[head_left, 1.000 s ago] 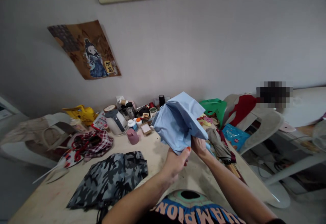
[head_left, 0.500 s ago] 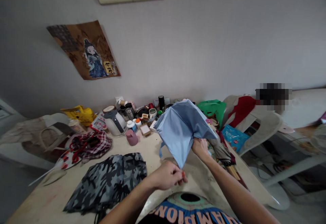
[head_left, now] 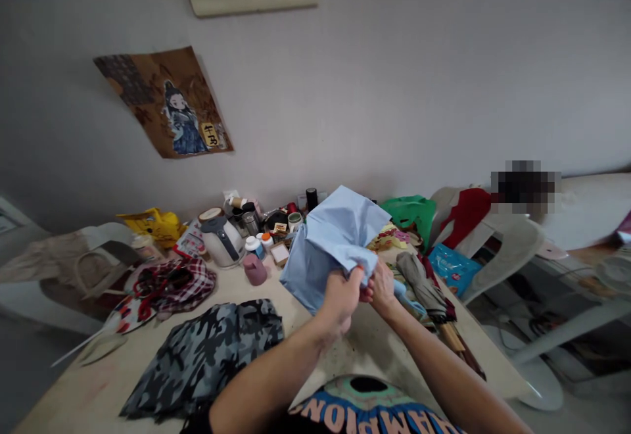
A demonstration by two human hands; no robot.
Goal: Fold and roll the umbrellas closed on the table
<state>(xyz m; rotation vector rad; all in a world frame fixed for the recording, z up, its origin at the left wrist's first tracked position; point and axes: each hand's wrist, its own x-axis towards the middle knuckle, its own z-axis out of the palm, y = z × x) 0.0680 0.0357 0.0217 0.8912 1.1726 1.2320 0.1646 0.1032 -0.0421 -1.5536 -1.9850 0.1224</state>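
Note:
A light blue umbrella [head_left: 325,230], its cloth loosely gathered in folds, is held up over the table in front of me. My left hand [head_left: 341,297] pinches a bunched fold of the cloth. Right beside it, my right hand [head_left: 382,285] is wrapped round the gathered part of the same umbrella, and the two hands touch or nearly touch. The shaft and handle are hidden by cloth and fingers. A light blue strap hangs near my right wrist. Left of my hands, a grey camouflage umbrella [head_left: 211,352] lies folded flat on the table.
Along the wall side stand an electric kettle [head_left: 221,242], a pink cup [head_left: 255,269], pill bottles [head_left: 254,246] and a small box [head_left: 280,254]. A grey folded umbrella [head_left: 419,276] lies to the right, near a blue packet [head_left: 454,268]. A checked cloth [head_left: 190,283] is at left. Another person sits beyond the chair.
My left hand has moved up and right from the umbrella's lower tip to beside my right hand, taking a fold of cloth. The blue cloth has swung left and bunched up.

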